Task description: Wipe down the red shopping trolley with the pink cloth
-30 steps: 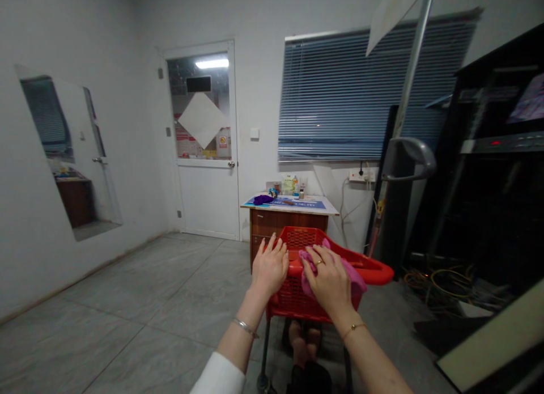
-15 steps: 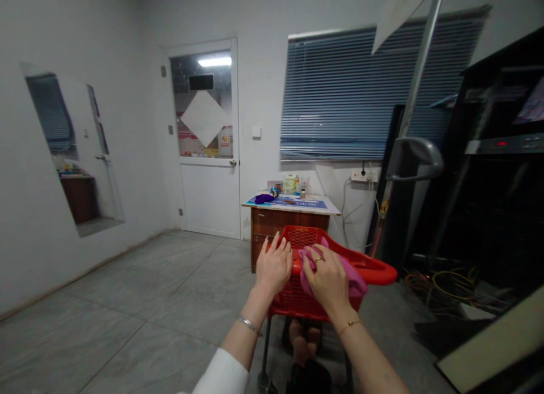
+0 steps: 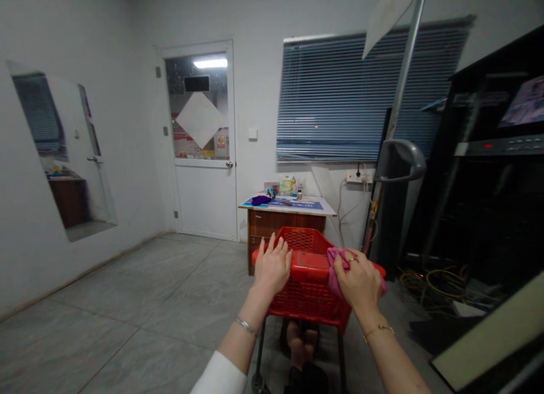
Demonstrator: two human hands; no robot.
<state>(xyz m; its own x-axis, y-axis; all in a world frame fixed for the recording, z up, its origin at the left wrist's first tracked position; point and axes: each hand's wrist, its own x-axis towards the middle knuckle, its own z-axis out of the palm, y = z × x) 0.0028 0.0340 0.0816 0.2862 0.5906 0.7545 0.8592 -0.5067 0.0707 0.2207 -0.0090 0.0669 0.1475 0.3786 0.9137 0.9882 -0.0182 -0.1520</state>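
Observation:
A red plastic shopping cart (image 3: 308,297) stands right in front of me, its handle bar (image 3: 309,262) running across its near side. On the left end of the bar lies my left hand (image 3: 274,269), fingers stretched out and pointing forward, with nothing held. A pink cloth (image 3: 335,269) is bunched under my right hand (image 3: 361,280), whose fingers are closed around it against the right part of the bar. Part of the cloth sticks out beyond the fingers on the far right. Below the basket, my feet show between the cart's legs.
Beyond the cart is a brown desk (image 3: 289,221) bearing a purple cloth (image 3: 260,200) and small bottles (image 3: 294,188). A white door (image 3: 207,201) is at the back left. On the right are a metal pole (image 3: 403,79), a dark rack (image 3: 480,212) and loose cables (image 3: 446,283).
My right hand has slid rightward along the handle bar with the pink cloth, uncovering the middle of the bar. My left hand keeps its place on the bar. The view has shifted slightly right.

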